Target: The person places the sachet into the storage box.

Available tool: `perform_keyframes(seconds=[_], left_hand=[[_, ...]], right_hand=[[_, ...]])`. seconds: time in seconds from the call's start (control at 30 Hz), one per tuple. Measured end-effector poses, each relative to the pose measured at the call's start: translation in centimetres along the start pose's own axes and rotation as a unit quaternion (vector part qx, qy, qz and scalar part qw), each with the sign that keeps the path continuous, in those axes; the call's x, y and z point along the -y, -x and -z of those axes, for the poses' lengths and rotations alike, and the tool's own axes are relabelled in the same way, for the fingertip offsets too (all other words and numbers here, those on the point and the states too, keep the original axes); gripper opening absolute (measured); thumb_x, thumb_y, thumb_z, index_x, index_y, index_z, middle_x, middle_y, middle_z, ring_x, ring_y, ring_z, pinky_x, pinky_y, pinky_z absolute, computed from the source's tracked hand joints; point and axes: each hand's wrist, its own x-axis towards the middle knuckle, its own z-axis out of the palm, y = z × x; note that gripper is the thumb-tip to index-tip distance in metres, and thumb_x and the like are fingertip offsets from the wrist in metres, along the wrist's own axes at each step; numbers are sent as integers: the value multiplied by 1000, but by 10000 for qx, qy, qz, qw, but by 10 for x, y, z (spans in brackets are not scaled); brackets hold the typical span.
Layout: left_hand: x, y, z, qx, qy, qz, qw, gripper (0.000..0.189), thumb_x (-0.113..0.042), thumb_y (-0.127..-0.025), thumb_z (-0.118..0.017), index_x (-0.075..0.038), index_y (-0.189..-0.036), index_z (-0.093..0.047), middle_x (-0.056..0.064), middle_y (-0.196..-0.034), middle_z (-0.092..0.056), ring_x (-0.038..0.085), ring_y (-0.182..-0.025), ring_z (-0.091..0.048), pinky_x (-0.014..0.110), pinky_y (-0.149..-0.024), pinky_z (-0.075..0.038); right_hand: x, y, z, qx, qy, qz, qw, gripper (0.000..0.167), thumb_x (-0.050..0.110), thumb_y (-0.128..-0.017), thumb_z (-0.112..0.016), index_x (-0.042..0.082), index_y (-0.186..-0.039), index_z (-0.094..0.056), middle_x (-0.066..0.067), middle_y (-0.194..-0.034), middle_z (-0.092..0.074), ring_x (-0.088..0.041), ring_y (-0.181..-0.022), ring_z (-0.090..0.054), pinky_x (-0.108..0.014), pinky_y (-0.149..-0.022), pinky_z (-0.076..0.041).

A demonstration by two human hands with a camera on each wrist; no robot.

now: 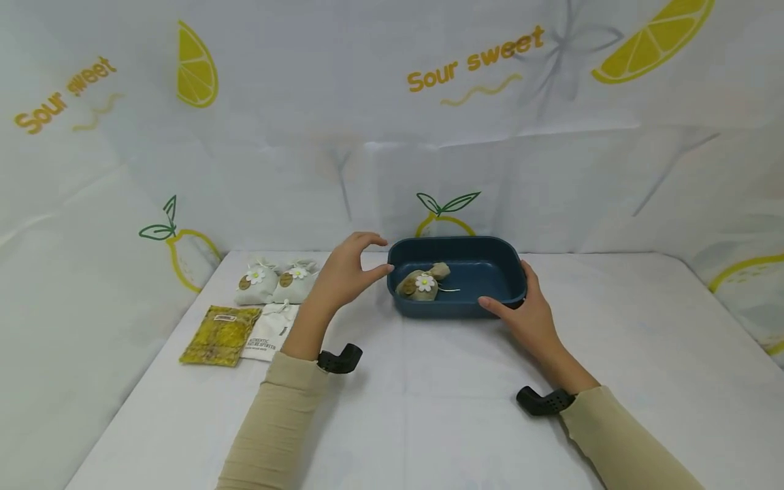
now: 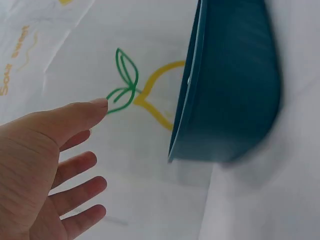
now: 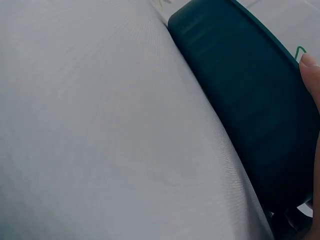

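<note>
A dark blue rectangular bin [image 1: 484, 272] stands at the back of the table. Inside it, at the left end, lies a small tan drawstring pouch [image 1: 409, 280] with a white flower on it. My right hand [image 1: 529, 320] grips the bin's right front corner, thumb over the rim and fingers along the outer side. Beside the bin's left end is my left hand [image 1: 349, 272], its thumb and fingers spread. In the left wrist view a gap shows between that hand [image 2: 55, 155] and the bin [image 2: 230, 85].
Left of my left arm, two pale flower pouches [image 1: 254, 286] sit at the back. In front of them lie a yellow packet [image 1: 220, 335] and a white printed drawstring pouch [image 1: 266, 333]. A white cloth [image 1: 380, 88] with lemon prints hangs behind the table.
</note>
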Motion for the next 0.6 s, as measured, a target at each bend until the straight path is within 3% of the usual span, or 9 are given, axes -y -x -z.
perform_keyframes(seconds=[0.33, 0.47, 0.6], left_hand=[[40, 17, 34, -426, -231, 237, 9985, 57, -31, -88, -80, -13, -138, -59, 9, -147, -54, 30, -141, -49, 51, -114, -44], [52, 19, 39, -532, -302, 325, 9976, 63, -31, -85, -83, -12, -140, -58, 10, -150, -52, 31, -141, -48, 52, -113, -44], [62, 20, 40, -420, -352, 403, 9977, 67, -31, -83, -85, -12, -141, -57, 11, -153, -49, 33, -144, -44, 54, -114, -43]], right_hand=[[0, -2, -1, -32, -17, 54, 10000, 112, 52, -86, -75, 16, -164, -2, -19, -169, -17, -47, -152, -24, -70, -117, -27], [0, -1, 0, -33, 14, 32, 10000, 113, 53, -86, -75, 17, -164, -2, -19, -169, -17, -47, -152, -24, -70, -117, -27], [-1, -1, 1, -15, 40, -28, 10000, 113, 53, -86, -74, 17, -164, -1, -19, -169, -16, -48, -152, -24, -70, -116, -27]])
